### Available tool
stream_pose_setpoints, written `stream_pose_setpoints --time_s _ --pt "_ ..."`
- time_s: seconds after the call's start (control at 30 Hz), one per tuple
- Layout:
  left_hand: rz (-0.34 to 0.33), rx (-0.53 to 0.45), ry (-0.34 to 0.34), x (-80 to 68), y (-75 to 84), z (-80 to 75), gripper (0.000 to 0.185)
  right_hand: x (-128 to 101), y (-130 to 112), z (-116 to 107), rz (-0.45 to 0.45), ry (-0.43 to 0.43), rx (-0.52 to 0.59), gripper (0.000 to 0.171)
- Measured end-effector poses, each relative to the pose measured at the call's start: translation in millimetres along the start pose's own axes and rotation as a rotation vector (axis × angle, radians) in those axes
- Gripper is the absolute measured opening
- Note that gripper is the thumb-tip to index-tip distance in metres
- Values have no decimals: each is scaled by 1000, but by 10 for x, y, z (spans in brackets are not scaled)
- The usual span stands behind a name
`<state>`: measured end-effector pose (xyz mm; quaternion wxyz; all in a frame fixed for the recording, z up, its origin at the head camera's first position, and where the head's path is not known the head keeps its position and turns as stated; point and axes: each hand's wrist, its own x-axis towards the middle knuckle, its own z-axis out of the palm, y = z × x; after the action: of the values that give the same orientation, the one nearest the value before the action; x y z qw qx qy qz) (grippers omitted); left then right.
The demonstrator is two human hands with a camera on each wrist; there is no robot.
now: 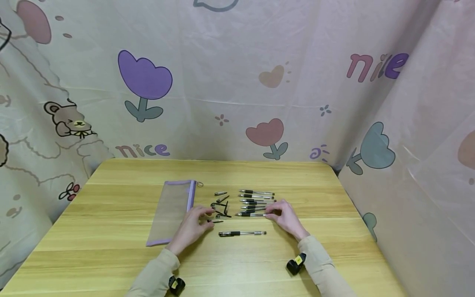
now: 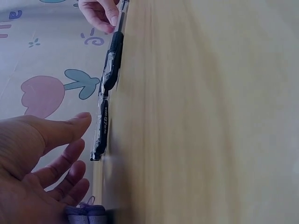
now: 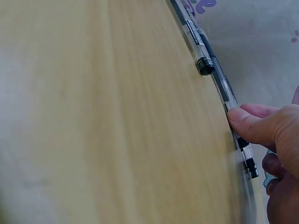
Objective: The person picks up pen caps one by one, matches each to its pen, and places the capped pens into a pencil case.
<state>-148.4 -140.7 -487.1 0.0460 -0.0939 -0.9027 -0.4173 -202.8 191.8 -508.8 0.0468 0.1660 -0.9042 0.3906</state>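
Note:
My left hand point(image 1: 191, 229) hovers over the pouch's right edge with relaxed, parted fingers; its fingertips are beside several loose black pen caps point(image 1: 223, 199). Nothing shows between its thumb and fingers in the left wrist view. Thumb and forefinger of my right hand point(image 1: 285, 218) pinch the rear end of an uncapped clear-barrelled pen point(image 1: 256, 215), the nearest in a row. Several more uncapped pens point(image 1: 256, 197) lie roughly parallel behind it, tips to the left. Closer to me lies one capped black gel pen point(image 1: 243, 234), apart from both hands.
A see-through zip pouch point(image 1: 172, 206) with purple edging lies flat at the left, partly under my left hand. The wooden table point(image 1: 111, 198) ends at a printed curtain point(image 1: 208, 82) behind and at the sides. Both wrists carry small black cameras point(image 1: 295, 265).

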Motion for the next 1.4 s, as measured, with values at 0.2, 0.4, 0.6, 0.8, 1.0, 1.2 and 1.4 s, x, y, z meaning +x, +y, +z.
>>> stream_pose_setpoints --time_s 0.2,0.4,0.6,0.8,1.0,1.2,1.4 --pt "0 18 6 -7 -4 24 40 -11 -15 -13 0 -2 22 15" --pt "-2 43 14 -10 -20 45 34 -30 -24 -20 -1 -19 38 16" --pt "-1 76 26 6 -22 52 29 -60 -65 -51 -4 -56 92 17" --pt "13 127 28 25 -17 63 26 -79 -88 -72 -7 -78 127 18" --pt "23 184 20 58 -15 75 24 -88 -84 -85 -12 -87 183 19" --pt "32 194 12 75 -28 82 22 -76 -39 -79 11 -104 240 21" --pt "35 174 9 83 -35 74 17 -80 -82 -108 25 -118 254 21"
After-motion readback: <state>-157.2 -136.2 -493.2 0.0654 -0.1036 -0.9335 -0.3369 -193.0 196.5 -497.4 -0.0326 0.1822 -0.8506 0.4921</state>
